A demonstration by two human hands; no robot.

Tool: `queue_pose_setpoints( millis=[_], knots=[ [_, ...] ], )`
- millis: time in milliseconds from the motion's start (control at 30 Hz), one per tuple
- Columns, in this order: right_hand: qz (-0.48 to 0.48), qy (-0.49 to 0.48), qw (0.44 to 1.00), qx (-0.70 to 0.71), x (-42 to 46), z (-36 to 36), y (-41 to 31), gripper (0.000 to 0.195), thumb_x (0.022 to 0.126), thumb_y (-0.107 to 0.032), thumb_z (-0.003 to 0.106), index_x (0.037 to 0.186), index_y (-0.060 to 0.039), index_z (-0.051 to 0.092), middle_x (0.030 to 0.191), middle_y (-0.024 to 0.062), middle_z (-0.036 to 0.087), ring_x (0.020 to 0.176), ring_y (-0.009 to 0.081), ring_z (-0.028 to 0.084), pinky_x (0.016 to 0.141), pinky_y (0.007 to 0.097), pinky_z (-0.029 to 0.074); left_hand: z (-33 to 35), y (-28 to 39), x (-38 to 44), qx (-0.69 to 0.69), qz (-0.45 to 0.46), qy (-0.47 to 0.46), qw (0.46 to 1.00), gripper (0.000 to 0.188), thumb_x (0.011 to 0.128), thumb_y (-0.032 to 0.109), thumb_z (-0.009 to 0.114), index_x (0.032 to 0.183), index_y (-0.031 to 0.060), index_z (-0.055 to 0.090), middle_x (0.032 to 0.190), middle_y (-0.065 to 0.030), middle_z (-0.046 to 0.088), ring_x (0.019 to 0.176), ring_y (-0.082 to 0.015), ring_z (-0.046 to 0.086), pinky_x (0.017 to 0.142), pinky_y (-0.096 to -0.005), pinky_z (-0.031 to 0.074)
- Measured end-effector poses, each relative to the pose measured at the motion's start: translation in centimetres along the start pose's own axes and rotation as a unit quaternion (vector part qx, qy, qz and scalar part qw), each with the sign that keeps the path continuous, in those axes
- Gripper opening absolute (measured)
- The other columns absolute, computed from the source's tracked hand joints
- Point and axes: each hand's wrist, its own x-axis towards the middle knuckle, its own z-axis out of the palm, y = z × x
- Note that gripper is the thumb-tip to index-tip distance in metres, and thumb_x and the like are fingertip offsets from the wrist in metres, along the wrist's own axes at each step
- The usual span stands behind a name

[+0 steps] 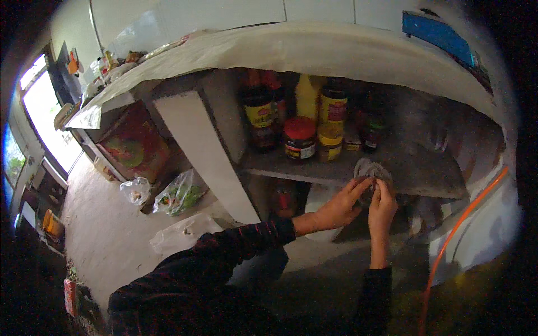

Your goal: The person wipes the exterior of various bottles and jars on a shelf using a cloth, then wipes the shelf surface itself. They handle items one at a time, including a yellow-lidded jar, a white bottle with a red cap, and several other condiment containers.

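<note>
A crumpled grey cloth [371,168] is pinched between my left hand [339,206] and my right hand [383,204], whose fingertips meet over it. Both hands are at the front edge of a grey shelf [412,176] inside a low cupboard. Left of the cloth, on that shelf, stand a jar with a red lid [299,137], a small yellow-labelled jar [330,142] and a small box [352,143]. Behind them are a dark bottle with a yellow label [259,117], a yellow bottle [307,98] and a dark-capped jar [333,105].
An orange hose [466,214] runs down the right side. A pale cover [294,46] hangs over the counter edge. A white upright panel [206,155] divides the cupboard. Plastic bags, one with green vegetables [180,197], lie on the floor [105,235] at left.
</note>
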Motion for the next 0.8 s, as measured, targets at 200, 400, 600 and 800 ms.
queue_pose_setpoints(
  millis=[200, 400, 600, 800],
  knots=[
    [0.103, -0.093, 0.923, 0.358, -1.2, -0.5, -8.1, 0.023, 0.09, -0.016, 0.049, 0.105, -0.0012, 0.057, 0.102, 0.0071, 0.06, 0.094, 0.0153, 0.055, 0.082, 0.0289, 0.043, -3.2, 2.3, -3.7, 0.118, -0.042, 0.13, 0.984, 0.082, 0.064, -0.009, 0.063, 0.135, 0.0074, 0.026, 0.133, -0.0207, 0.025, 0.121, -0.0411, 0.032, 0.096, -0.0401, 0.037],
    [-0.034, -0.158, 0.914, 0.373, -3.1, 2.7, -12.5, 0.029, 0.09, -0.019, 0.049, 0.115, -0.0043, 0.051, 0.101, 0.0084, 0.06, 0.094, 0.0168, 0.056, 0.083, 0.0297, 0.042, -13.7, 2.1, -9.0, -0.081, -0.274, 0.234, 0.929, 0.053, 0.075, 0.002, 0.056, 0.126, 0.0045, 0.041, 0.11, -0.0104, 0.055, 0.085, -0.0196, 0.057, 0.072, -0.0302, 0.048],
    [0.028, -0.161, 0.879, 0.449, -3.9, 4.4, -11.9, 0.03, 0.09, -0.022, 0.05, 0.115, -0.0036, 0.05, 0.095, 0.0095, 0.061, 0.089, 0.0153, 0.056, 0.081, 0.0298, 0.044, -23.5, 8.6, -5.3, 0.278, -0.033, 0.312, 0.908, 0.038, 0.073, 0.007, 0.055, 0.111, 0.0061, 0.053, 0.106, -0.0126, 0.055, 0.103, -0.0291, 0.049, 0.087, -0.0415, 0.043],
    [0.06, -0.137, 0.879, 0.452, -3.6, 2.9, -12.0, 0.028, 0.09, -0.019, 0.049, 0.113, -0.0029, 0.051, 0.091, 0.0088, 0.06, 0.074, 0.0108, 0.055, 0.069, 0.0243, 0.046, -27.4, 4.7, -5.0, 0.784, 0.034, -0.119, 0.609, 0.031, 0.067, 0.011, 0.057, 0.097, 0.009, 0.059, 0.105, -0.0115, 0.053, 0.106, -0.0285, 0.045, 0.097, -0.0404, 0.035]
  ],
)
